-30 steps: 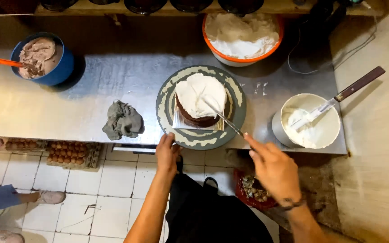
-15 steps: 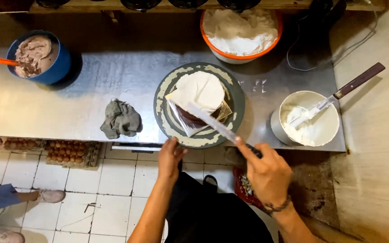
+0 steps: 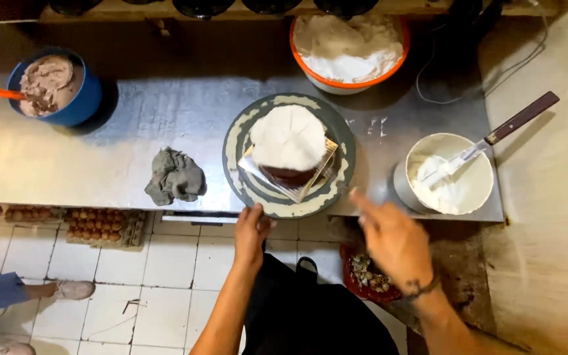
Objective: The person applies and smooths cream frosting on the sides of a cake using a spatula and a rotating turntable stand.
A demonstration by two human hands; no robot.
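Right hand point(image 3: 394, 238) withdrawn from cake point(image 3: 288, 141); steel counter point(image 3: 133, 125), tiled floor point(image 3: 165, 263).

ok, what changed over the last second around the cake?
The right hand has pulled back from the cake toward the table edge; the long spatula that lay across the cake top earlier is now hard to see, blurred near the fingers. The cake's square board has turned on the turntable. The left hand stays at the turntable's near rim. The grey rag, bowls and the spatula in the white tub are unchanged.
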